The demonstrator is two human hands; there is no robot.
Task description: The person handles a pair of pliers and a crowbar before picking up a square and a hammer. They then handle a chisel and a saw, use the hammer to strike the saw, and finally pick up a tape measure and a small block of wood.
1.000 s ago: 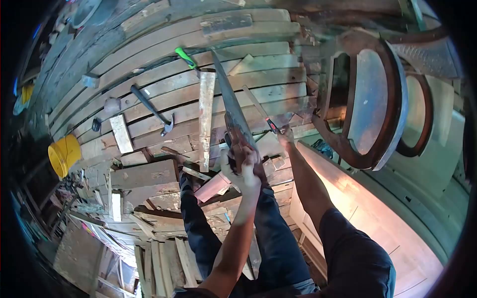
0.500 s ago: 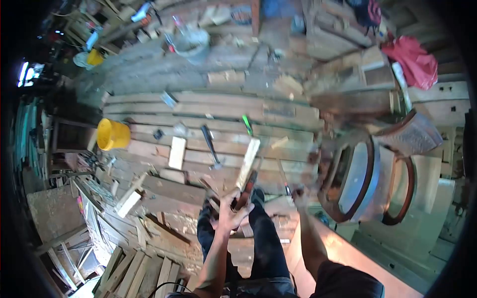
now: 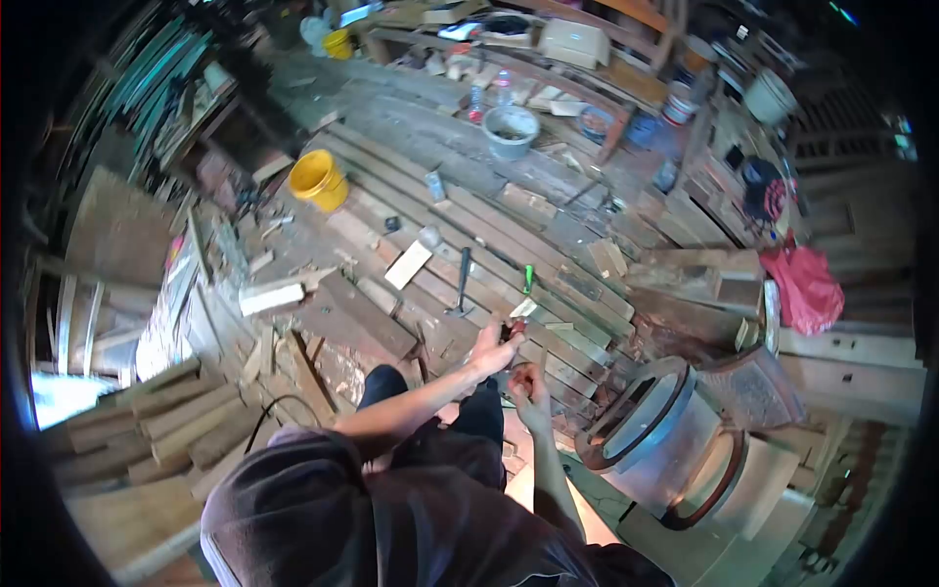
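Note:
My left hand (image 3: 492,354) is closed around a small reddish-brown piece (image 3: 513,331), probably wood; the fingers cover most of it. Just below and to the right, my right hand (image 3: 530,387) has its fingers curled together, and whatever they hold cannot be made out. A pale wood piece (image 3: 524,307) shows just beyond the left fingertips. Farther out on the planks lie a hammer (image 3: 464,282) with a dark handle, a green-handled tool (image 3: 528,279) and a pale rectangular block (image 3: 408,264).
A yellow bucket (image 3: 318,180) stands at the left and a grey basin (image 3: 511,133) at the back. Curved wooden frames (image 3: 665,421) stand close on my right. Wood offcuts (image 3: 186,421) are piled at lower left. A pink bag (image 3: 802,289) hangs at right.
My view has swung to the right and leaned. My right hand has come in beside the left; the slim tool earlier at its fingers no longer shows clearly. The left hand stays closed.

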